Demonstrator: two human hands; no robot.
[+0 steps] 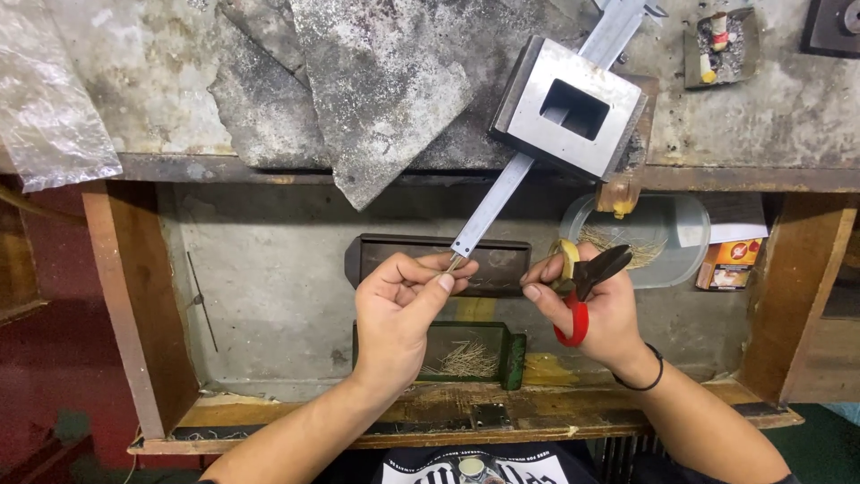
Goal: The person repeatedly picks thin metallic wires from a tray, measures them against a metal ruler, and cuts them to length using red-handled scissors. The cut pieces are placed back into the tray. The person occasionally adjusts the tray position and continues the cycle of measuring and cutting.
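My left hand [400,309] pinches a thin metal wire [454,264] between thumb and forefinger, right at the lower tip of a long steel caliper [502,193]. My right hand [598,305] grips red-handled cutting pliers [587,282] with dark jaws pointing right and up. The two hands are a short gap apart above a dark rectangular tray [502,260]. Below my left hand sits a green tray [506,354] holding several short cut wire pieces [466,360].
A square steel block with a rectangular hole [609,125] rests on the caliper at the bench edge. A clear plastic tub [681,233] of thin wires stands right, beside an orange carton [727,264]. Grey slabs [376,90] and plastic sheet [45,99] lie on the bench.
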